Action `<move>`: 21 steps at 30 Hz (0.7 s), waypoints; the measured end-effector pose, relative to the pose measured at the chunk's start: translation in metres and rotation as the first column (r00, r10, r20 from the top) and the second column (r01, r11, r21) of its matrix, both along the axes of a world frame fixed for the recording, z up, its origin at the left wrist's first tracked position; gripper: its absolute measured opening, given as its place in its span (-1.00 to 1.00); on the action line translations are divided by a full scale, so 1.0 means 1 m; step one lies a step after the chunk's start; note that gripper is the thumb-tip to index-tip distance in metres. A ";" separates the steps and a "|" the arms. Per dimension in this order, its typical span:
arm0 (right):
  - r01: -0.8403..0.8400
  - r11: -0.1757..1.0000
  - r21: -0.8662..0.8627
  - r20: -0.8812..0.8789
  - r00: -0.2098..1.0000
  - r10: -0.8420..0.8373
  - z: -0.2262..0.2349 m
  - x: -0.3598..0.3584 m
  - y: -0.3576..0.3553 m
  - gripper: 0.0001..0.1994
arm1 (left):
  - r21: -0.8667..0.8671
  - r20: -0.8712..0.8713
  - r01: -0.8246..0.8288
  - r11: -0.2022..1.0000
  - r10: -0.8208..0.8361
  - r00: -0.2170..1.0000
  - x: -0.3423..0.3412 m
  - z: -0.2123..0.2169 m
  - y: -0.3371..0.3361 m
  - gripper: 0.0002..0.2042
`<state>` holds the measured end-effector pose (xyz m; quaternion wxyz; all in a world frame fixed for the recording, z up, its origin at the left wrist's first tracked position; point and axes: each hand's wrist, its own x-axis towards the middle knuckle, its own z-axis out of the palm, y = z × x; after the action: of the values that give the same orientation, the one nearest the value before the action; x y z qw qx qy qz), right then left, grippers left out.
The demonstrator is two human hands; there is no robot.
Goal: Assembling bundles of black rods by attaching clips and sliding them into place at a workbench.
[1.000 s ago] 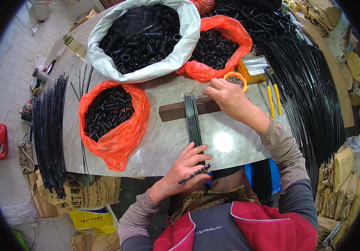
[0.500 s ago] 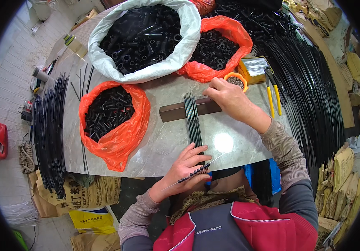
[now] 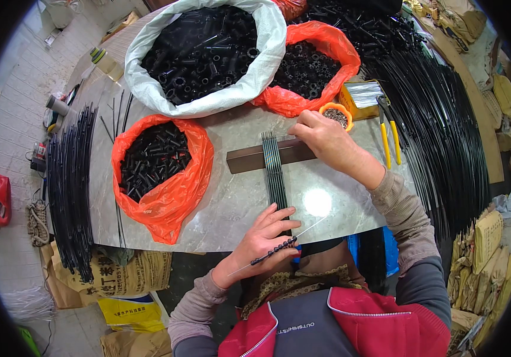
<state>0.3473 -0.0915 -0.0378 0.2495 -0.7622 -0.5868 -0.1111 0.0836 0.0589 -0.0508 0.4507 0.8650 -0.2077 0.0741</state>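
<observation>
My left hand point(image 3: 267, 235) is closed around the lower end of a bundle of thin dark rods point(image 3: 274, 172) at the table's near edge. The upper part of the bundle lies across a brown bar point(image 3: 244, 160), the rods side by side. A thin wire strung with several small black beads point(image 3: 274, 250) slants across that hand. My right hand point(image 3: 326, 140) is over the bar's right end, thumb and fingers pinched together; whatever is between them is too small or hidden to make out. Just beyond it stands an orange dish point(image 3: 347, 112) of small dark bits.
Red bags point(image 3: 199, 172) and a white sack point(image 3: 142, 95) hold black plastic parts. Yellow-handled pliers point(image 3: 386, 146) lie right, near a yellow box point(image 3: 353, 110) of thin silvery pieces. Long black rods point(image 3: 445, 137) cover the right side; more rods point(image 3: 71, 190) stand left.
The beaded wire across my left hand has shifted slightly, and its free right end reaches a bit higher. Both hands stay nearly where they were.
</observation>
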 end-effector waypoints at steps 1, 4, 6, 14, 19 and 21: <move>-0.001 1.000 0.000 0.000 1.000 0.001 0.001 -0.001 0.001 -0.83 | 0.000 0.000 -0.001 1.000 0.001 1.000 0.000 0.000 0.000 -0.83; 0.030 1.000 0.010 0.011 0.999 -0.030 0.005 -0.004 0.003 -0.84 | 0.010 -0.015 -0.001 1.000 0.001 1.000 0.000 0.000 0.000 -0.83; 0.022 0.999 -0.041 0.049 0.999 -0.021 0.005 -0.003 0.002 -0.85 | 0.004 -0.003 0.001 1.000 -0.001 1.000 0.000 -0.001 0.000 -0.83; 0.031 0.997 -0.070 0.169 0.985 -0.019 0.008 -0.007 0.003 -0.87 | -0.002 -0.013 0.004 1.000 -0.004 1.000 0.000 0.000 0.001 -0.83; 0.024 0.999 -0.041 0.139 0.990 -0.018 0.006 -0.005 0.004 -0.85 | -0.008 -0.015 0.000 1.000 -0.001 1.000 0.000 0.000 0.001 -0.83; 0.032 0.998 -0.049 0.123 0.992 -0.025 0.006 -0.005 0.004 -0.84 | -0.005 -0.013 0.001 1.000 -0.002 1.000 0.000 -0.001 0.001 -0.83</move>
<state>0.3427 -0.0879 -0.0319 0.1920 -0.7683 -0.5928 -0.1464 0.0834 0.0599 -0.0514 0.4544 0.8641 -0.2051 0.0685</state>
